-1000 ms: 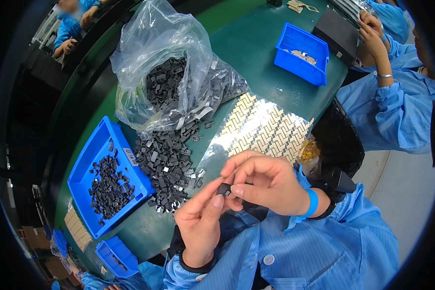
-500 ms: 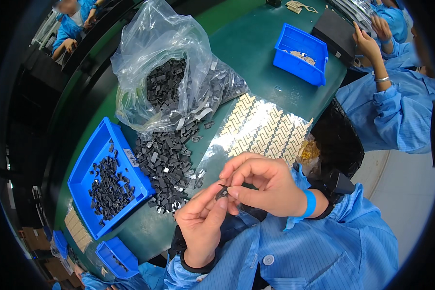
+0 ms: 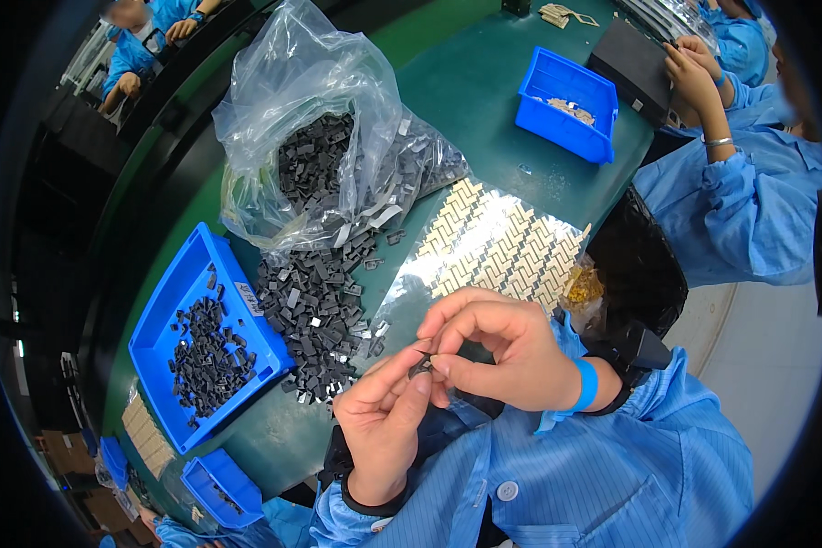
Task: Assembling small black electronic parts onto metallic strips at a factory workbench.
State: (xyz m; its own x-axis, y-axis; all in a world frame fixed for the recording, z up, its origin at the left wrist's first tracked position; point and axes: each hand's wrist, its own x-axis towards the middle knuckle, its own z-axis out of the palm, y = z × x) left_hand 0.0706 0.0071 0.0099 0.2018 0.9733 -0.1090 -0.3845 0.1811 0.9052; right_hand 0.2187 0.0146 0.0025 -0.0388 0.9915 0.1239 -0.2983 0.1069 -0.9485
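Observation:
A small black plastic part (image 3: 420, 366) is pinched between the fingertips of both hands, in front of my chest. My left hand (image 3: 385, 418) grips it from below between thumb and fingers. From the right, my right hand (image 3: 502, 354) closes thumb and forefinger on its other side; a blue band circles that wrist. Fingers hide much of the part. Just left of my hands lies a loose heap of similar black parts (image 3: 312, 306). Beyond my right hand is a clear sheet with rows of cream adhesive pieces (image 3: 507, 239).
A clear plastic bag (image 3: 288, 82) spills black parts onto the green table (image 3: 447, 46). A large blue bin (image 3: 151, 342) holds smaller black pieces. Smaller blue bins stand at near left (image 3: 212, 475) and far right (image 3: 557, 78). A co-worker's arm (image 3: 717, 137) is at right, near a black box (image 3: 630, 64).
My hands stay almost in place, with the small black part shifting slightly between the fingertips. At right, the co-worker's hands have drawn together near the black box.

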